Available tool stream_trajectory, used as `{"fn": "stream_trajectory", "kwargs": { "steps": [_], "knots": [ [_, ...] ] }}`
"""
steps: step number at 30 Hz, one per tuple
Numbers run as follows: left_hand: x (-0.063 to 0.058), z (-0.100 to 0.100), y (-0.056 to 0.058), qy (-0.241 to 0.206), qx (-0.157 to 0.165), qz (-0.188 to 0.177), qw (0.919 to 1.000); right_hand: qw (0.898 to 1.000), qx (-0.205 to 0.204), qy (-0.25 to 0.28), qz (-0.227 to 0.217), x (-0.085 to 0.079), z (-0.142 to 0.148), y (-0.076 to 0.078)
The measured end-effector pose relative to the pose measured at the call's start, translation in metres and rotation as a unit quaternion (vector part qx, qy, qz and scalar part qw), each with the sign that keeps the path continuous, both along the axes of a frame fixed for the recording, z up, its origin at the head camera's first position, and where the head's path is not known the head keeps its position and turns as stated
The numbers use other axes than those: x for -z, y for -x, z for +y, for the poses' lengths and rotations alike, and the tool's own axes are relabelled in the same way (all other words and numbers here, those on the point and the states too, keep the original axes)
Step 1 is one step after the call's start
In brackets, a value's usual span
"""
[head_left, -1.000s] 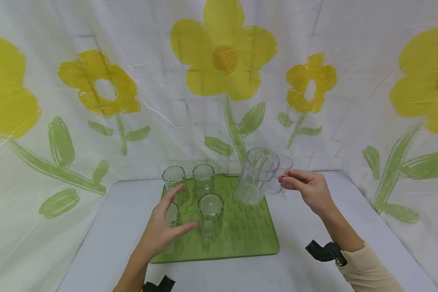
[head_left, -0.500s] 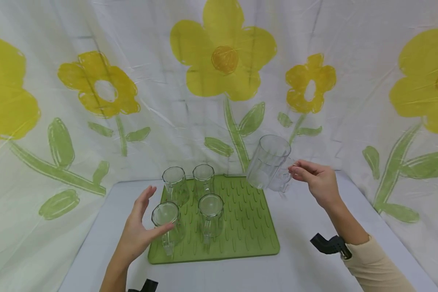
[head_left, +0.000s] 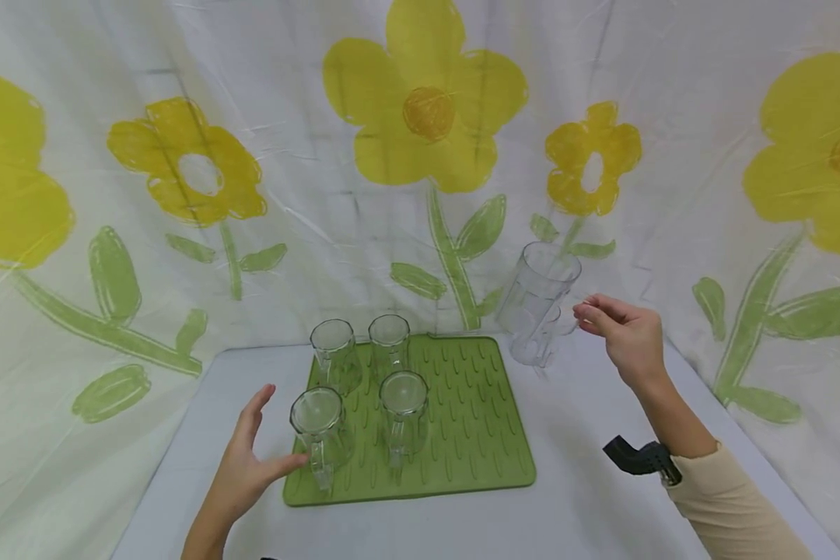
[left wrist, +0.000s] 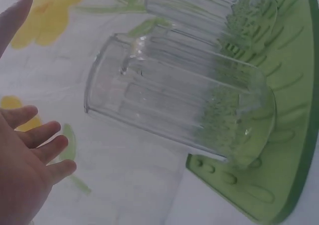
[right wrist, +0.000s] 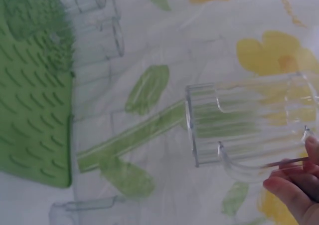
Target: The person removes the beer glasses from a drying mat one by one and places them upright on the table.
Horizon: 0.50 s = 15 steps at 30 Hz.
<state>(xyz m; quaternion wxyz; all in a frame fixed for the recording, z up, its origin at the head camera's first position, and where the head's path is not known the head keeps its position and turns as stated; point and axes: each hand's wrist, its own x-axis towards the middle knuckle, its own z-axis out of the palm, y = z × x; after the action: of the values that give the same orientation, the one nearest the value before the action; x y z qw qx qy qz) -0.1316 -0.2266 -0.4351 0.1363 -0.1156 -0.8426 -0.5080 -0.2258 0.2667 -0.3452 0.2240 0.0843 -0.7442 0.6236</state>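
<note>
My right hand (head_left: 626, 334) pinches the handle of a clear glass mug (head_left: 537, 289), raised and tilted beyond the right back corner of the green drying mat (head_left: 472, 435). The right wrist view shows this mug (right wrist: 244, 120) with fingertips and thumb at its handle. At the mat's left side my left hand (head_left: 241, 470) is spread, thumb apart from the fingers, holding nothing. The front left mug (head_left: 322, 428) is nearest to it; in the left wrist view the fingers (left wrist: 52, 147) are apart from the mug (left wrist: 174, 95).
More glass mugs stand on the mat: one front middle (head_left: 404, 412), one back left (head_left: 336, 358) and one back middle (head_left: 390, 346). Another mug (head_left: 528, 350) stands on the white table right of the mat, partly behind the raised one. A flowered curtain (head_left: 308, 264) hangs behind.
My right hand has carried its mug up and to the right, off the mat's area. My left hand has drawn back leftward and down, away from the front left mug.
</note>
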Motion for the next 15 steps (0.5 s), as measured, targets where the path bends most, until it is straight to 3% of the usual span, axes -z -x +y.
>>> {"fn": "stream_trajectory", "kwargs": {
  "steps": [5,11,15],
  "knots": [
    [0.013,-0.011,0.001,0.005,0.005,-0.028,0.9996,1.0,0.015,0.024,0.005,0.0,0.008,0.003],
    [0.029,-0.019,0.003,0.034,0.009,-0.143,0.9891,0.997,0.055,0.048,-0.017,0.0,0.017,0.007],
    [0.04,-0.023,0.003,0.072,0.008,-0.169,0.9831,0.995,0.089,0.019,-0.037,-0.002,0.02,0.011]
  ]
}}
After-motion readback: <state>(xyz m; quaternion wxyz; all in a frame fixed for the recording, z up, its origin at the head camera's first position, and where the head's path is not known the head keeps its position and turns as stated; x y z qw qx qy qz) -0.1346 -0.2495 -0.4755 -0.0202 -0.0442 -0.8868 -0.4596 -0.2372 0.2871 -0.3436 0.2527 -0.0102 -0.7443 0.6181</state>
